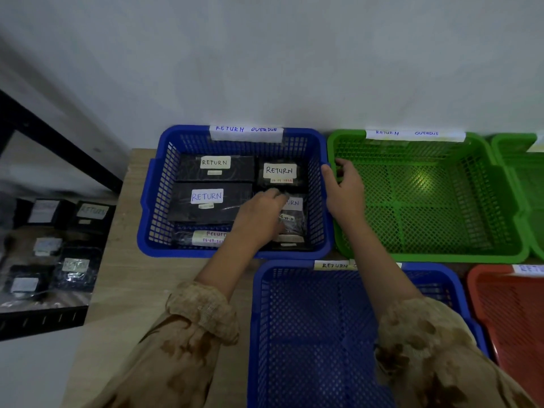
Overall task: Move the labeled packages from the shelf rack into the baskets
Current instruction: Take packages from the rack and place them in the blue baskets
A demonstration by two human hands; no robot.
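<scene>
The left hand reached down into the far blue basket, its fingers curled loosely over a black package marked RETURN; whether they pinched it or merely pressed on it could not be told, since the knuckles covered the contact. The right hand gripped that basket's right wall, thumb inside and fingers hooked over the rim next to the green basket, steadying it.

The step looked like settling this package among the others. To do it well, the left hand would best lay it flat with the label up, slid into the gap just ahead of the fingertips, below the upper RETURN package, and not on top of its label. Two more packages lay to the left of that hand, and another sat near its wrist by the front wall. The right hand should keep the basket from sliding on the table.

More packages waited on the shelf rack, well to the left of the left forearm, so the task seemed far from done. They were blurred and their labels could hardly be read. The near blue basket under the forearms appeared empty, and its tag was partly hidden by the right arm. The red basket was cut off at the frame edge. Small date lines on the labels were too fine to make out.
</scene>
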